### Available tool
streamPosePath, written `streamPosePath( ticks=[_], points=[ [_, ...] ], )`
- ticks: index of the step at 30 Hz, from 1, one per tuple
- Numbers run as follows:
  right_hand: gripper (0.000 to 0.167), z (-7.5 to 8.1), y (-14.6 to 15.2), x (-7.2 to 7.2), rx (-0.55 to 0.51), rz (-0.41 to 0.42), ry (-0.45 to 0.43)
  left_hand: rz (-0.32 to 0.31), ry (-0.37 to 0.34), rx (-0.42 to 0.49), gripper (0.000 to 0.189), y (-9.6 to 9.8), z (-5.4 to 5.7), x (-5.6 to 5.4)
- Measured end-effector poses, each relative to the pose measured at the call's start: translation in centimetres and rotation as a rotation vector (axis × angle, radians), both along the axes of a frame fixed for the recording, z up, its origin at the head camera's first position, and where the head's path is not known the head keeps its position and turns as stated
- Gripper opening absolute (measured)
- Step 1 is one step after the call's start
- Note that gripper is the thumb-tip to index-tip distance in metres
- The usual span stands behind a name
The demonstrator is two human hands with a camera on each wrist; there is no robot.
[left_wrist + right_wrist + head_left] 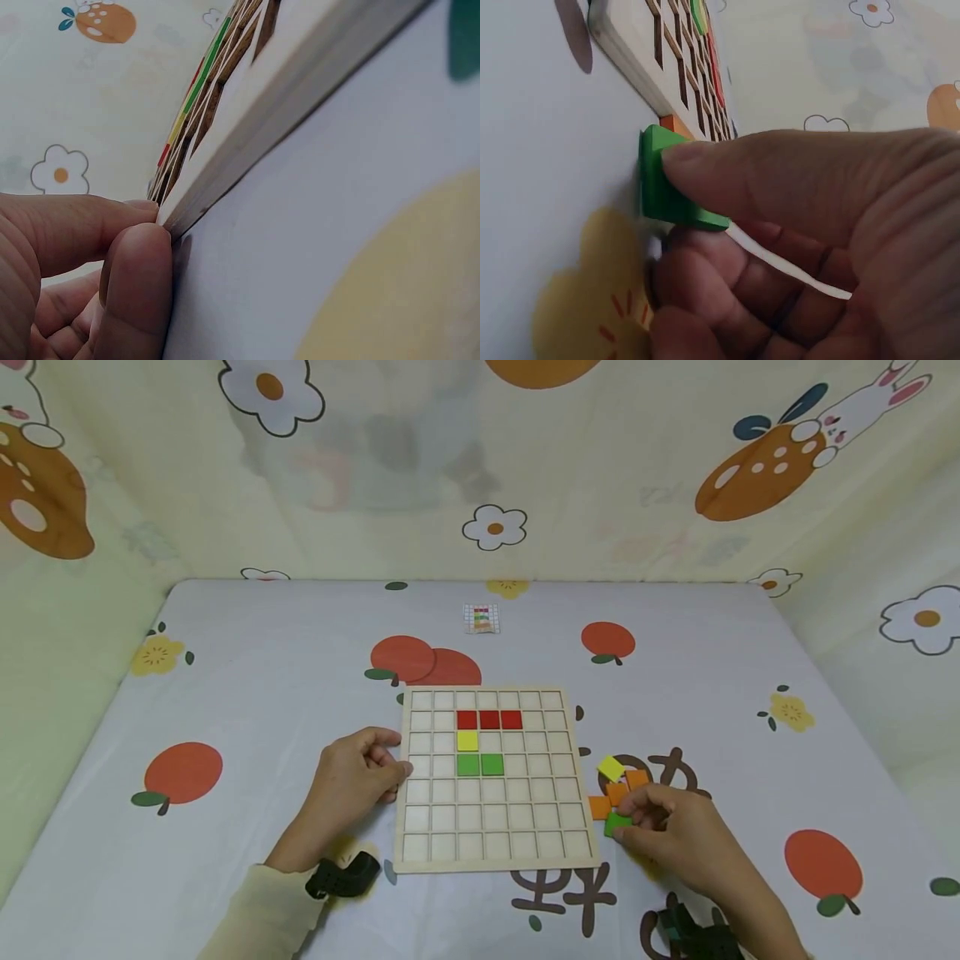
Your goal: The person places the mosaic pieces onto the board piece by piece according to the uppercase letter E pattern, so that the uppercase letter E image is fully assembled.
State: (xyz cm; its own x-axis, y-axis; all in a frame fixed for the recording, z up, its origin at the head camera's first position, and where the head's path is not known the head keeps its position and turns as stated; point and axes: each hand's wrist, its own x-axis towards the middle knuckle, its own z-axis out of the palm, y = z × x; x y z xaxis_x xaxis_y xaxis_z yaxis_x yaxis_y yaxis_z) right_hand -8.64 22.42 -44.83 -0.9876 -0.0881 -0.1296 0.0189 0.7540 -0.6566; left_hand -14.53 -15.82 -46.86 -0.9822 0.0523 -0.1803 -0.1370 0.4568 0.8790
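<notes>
A square wooden grid board [495, 867] lies on the tablecloth between the hands. In its cells sit a row of three red tiles [489, 720], a yellow tile [467, 741] under the leftmost red, and two green tiles [480, 765] below that. My left hand [358, 772] holds the board's left edge, thumb and index fingertip right at the rim [191, 199]. To the right of the board, my right hand [678, 827] pinches a loose green tile [664, 176] between thumb and fingers. The tile is tilted, close over the cloth.
Beside the board's right edge, orange tiles [599, 807] and a loose yellow tile [611, 768] lie just past the right fingertips. A small card with a coloured grid pattern [482, 619] lies behind the board. Patterned cloth walls [585, 468] rise at the back and sides.
</notes>
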Motion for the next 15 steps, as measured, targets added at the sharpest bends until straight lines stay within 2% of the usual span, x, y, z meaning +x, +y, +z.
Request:
streamPosePath(
  ticks=[9, 12, 15],
  points=[
    [0.013, 0.08, -0.27, 0.03, -0.108, 0.028, -0.008, 0.008, -0.011, -0.001, 0.036, 0.06, 0.00, 0.02],
    [0.013, 0.07, -0.39, 0.02, -0.168, 0.019, -0.032, 0.011, -0.011, -0.003, 0.035, 0.06, 0.07, 0.02],
    [0.017, -0.02, -0.45, -0.01, -0.195, 0.030, -0.021, 0.009, -0.007, 0.003, 0.035, 0.06, 0.04, -0.03]
  ],
)
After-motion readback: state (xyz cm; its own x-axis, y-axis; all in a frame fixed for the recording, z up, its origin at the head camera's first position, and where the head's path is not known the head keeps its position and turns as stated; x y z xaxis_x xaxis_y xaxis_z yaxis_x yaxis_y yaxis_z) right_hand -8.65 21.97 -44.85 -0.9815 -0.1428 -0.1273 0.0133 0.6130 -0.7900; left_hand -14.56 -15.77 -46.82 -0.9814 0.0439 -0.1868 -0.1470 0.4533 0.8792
